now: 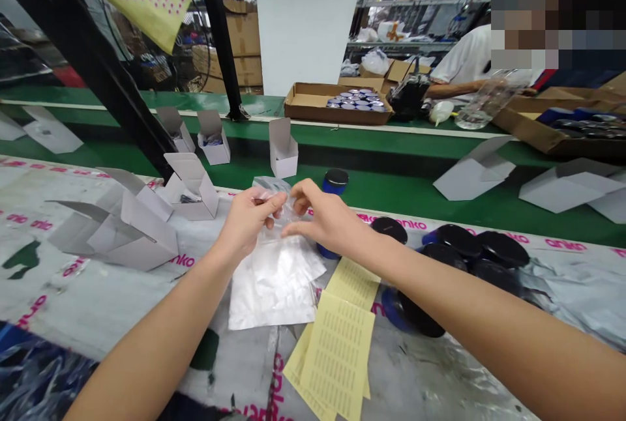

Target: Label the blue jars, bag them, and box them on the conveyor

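My left hand (247, 217) pinches a small clear plastic bag (270, 185) between thumb and fingers. Close to the right of it is my right hand (325, 216), its fingers curved and its thumb held apart from them; whether a fingertip touches the bag I cannot tell. Below both hands lies a pile of flat clear bags (271, 287). Sheets of yellow labels (337, 349) overlap beside the pile. Under my right forearm, round blue containers with black lids (457, 240) stand in a group. One more blue container (335, 181) stands just beyond my right hand.
Open white boxes (193, 189) stand at the left, and others (474, 170) lie on the green conveyor (372, 173). Behind it sits a cardboard tray (313, 108) of round items. A co-worker's sleeve (462, 56) shows at the far right. A black post (220, 36) rises ahead.
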Tool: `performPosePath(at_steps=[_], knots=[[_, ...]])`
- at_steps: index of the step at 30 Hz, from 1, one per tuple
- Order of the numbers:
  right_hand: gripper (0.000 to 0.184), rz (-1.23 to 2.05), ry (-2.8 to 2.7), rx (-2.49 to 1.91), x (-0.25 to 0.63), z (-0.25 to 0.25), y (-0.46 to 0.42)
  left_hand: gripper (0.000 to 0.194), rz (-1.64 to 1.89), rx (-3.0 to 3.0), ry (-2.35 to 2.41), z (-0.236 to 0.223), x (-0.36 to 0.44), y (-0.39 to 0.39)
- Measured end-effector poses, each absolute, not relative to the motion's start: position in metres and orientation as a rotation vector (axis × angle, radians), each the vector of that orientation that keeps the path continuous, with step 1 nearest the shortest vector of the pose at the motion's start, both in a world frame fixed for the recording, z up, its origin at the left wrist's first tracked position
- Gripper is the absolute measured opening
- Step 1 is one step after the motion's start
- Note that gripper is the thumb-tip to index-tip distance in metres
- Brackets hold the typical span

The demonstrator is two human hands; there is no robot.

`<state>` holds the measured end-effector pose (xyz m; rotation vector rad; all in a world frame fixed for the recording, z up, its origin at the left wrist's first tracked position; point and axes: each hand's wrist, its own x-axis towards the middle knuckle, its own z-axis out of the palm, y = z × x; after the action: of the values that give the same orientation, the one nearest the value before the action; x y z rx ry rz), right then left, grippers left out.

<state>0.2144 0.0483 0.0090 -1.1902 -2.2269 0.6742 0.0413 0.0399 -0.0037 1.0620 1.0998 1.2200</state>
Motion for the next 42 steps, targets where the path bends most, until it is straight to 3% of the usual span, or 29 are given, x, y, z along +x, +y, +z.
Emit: performPosePath(at_steps=[1,4,6,11,12,15,16,19,21,24,28,30,32,35,37,42], knots=[[0.027,0.784,-2.171,-1.216,0.213,0.011,0.050,0.050,1.224,1.083,1.112,-0.005,0.041,0.041],[0.013,0.950,-2.112,-1.138,0.209,0.017,0.058,0.056,1.182,1.108,1.098,-0.009,0.042,0.043],[0.021,1.009,-2.095,-1.062,0.213,0.020,0.065,0.060,1.128,1.120,1.078,-0.010,0.040,0.044],[0.027,0.900,-1.926,-1.317,0.250,0.027,0.067,0.051,0.985,1.243,1.167,-0.010,0.030,0.050],[0.031,0.855,-1.972,-1.378,0.259,0.025,0.063,0.048,0.998,1.254,1.199,-0.010,0.029,0.050],[0.075,0.704,-2.287,-1.541,0.277,0.015,0.043,0.042,1.098,1.265,1.242,-0.011,0.032,0.049],[0.077,0.655,-2.393,-1.562,0.280,0.010,0.036,0.041,1.131,1.279,1.245,-0.012,0.035,0.049],[0.057,0.649,-2.451,-1.480,0.282,0.005,0.021,0.031,1.225,1.369,1.273,-0.015,0.043,0.048],[0.055,0.812,-2.271,-1.411,0.280,0.012,0.014,0.025,1.254,1.437,1.312,-0.016,0.048,0.046],[0.073,1.116,-1.985,-1.350,0.277,0.029,0.009,0.021,1.253,1.505,1.346,-0.014,0.055,0.042],[0.117,1.303,-1.879,-1.293,0.269,0.031,0.018,0.017,1.211,1.576,1.319,-0.011,0.060,0.036],[0.126,1.364,-1.854,-1.280,0.265,0.025,0.028,0.014,1.166,1.575,1.290,-0.012,0.059,0.034],[0.110,1.391,-1.864,-1.275,0.262,0.019,0.038,0.017,1.126,1.548,1.261,-0.012,0.056,0.034],[0.052,1.398,-1.892,-1.290,0.260,0.017,0.045,0.021,1.084,1.536,1.225,-0.011,0.050,0.035],[0.030,1.399,-1.808,-1.311,0.258,0.018,0.045,0.022,1.093,1.548,1.213,-0.011,0.049,0.035],[0.034,1.393,-1.391,-1.327,0.248,0.014,0.043,0.020,1.242,1.594,1.239,-0.019,0.053,0.032]])
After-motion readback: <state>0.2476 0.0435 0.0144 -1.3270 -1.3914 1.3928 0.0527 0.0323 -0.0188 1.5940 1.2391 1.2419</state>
